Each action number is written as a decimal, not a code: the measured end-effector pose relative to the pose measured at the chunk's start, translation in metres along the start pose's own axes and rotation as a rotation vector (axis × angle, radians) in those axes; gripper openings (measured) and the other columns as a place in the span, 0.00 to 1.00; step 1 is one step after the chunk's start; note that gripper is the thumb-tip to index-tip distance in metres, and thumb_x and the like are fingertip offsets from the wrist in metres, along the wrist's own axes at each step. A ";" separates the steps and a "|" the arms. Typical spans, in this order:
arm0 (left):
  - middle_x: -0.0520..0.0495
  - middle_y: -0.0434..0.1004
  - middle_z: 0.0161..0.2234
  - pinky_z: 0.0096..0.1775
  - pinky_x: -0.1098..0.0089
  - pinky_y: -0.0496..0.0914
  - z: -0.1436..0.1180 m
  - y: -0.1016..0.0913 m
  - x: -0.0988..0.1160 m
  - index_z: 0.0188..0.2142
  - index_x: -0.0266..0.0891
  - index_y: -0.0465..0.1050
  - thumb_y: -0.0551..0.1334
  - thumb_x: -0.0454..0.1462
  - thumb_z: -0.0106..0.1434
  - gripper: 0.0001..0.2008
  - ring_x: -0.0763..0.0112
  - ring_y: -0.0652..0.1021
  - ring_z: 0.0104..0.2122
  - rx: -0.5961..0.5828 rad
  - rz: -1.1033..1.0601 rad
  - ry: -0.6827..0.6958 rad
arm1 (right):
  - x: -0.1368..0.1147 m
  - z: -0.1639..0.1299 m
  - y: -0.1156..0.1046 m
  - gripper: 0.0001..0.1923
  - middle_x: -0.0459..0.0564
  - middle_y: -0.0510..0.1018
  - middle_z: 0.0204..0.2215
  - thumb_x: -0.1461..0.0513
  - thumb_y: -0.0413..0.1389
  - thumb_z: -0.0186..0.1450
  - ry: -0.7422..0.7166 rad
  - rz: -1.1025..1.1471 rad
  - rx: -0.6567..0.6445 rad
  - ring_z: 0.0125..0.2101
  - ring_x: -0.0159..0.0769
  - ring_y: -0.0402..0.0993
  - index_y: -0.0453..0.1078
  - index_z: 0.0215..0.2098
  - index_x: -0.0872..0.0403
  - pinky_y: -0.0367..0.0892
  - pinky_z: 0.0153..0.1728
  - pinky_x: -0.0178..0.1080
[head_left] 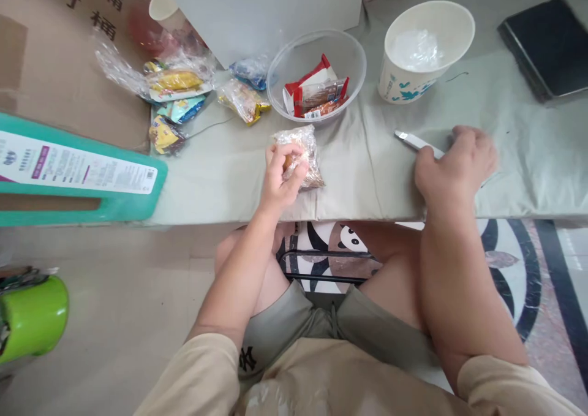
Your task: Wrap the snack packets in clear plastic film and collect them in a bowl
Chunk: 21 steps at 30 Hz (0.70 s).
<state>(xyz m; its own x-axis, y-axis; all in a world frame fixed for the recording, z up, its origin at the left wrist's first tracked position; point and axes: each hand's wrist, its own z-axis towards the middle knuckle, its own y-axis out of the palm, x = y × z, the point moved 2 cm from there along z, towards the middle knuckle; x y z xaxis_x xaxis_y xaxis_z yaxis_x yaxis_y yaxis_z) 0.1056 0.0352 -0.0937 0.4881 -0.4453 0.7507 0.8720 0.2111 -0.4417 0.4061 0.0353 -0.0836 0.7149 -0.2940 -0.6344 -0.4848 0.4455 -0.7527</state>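
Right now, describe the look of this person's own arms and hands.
Both hands, left hand and right hand, are bare: no gloves, rings, watch or bands show. The forearms are uncovered too. Short beige sleeves end near the elbows, one at each lower corner of the view. No markings show on the sleeves.

clear snack pkt (304, 156), white knife (417, 141)

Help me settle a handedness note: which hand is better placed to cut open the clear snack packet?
Probably the right hand: it already rests on the white cutter. The left hand grips the clear snack packet, steadying it.
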 end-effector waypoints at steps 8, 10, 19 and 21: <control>0.46 0.74 0.41 0.46 0.62 0.73 0.002 0.009 0.001 0.43 0.49 0.77 0.63 0.56 0.68 0.17 0.64 0.74 0.42 0.069 -0.016 -0.045 | -0.008 0.002 -0.009 0.07 0.66 0.78 0.49 0.65 0.58 0.62 -0.114 0.059 -0.110 0.55 0.62 0.72 0.75 0.38 0.54 0.61 0.61 0.63; 0.46 0.74 0.39 0.47 0.62 0.72 0.002 0.009 0.000 0.40 0.48 0.78 0.66 0.55 0.66 0.16 0.63 0.74 0.43 0.073 -0.053 -0.089 | -0.013 0.000 -0.011 0.05 0.63 0.79 0.45 0.63 0.57 0.65 -0.087 0.172 -0.038 0.51 0.58 0.75 0.74 0.40 0.53 0.64 0.57 0.59; 0.47 0.75 0.37 0.54 0.58 0.72 0.006 0.013 0.010 0.39 0.47 0.78 0.65 0.54 0.68 0.15 0.61 0.75 0.47 0.031 -0.001 -0.050 | -0.085 -0.080 0.030 0.18 0.43 0.77 0.31 0.45 0.58 0.68 0.087 1.103 -0.779 0.19 0.26 0.69 0.65 0.43 0.48 0.61 0.19 0.33; 0.47 0.74 0.42 0.53 0.59 0.72 0.004 0.014 0.011 0.46 0.49 0.74 0.63 0.55 0.69 0.16 0.62 0.76 0.48 0.037 0.011 -0.058 | -0.092 -0.094 0.039 0.21 0.46 0.78 0.39 0.42 0.57 0.69 0.086 1.144 -0.883 0.22 0.25 0.73 0.65 0.43 0.49 0.61 0.18 0.31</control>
<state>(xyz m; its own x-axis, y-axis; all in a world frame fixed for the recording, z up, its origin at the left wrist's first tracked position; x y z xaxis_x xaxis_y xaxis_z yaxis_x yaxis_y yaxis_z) 0.1236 0.0367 -0.0901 0.4984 -0.3917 0.7734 0.8667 0.2483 -0.4328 0.2742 0.0002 -0.0706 -0.2864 -0.2044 -0.9361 -0.9288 -0.1805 0.3236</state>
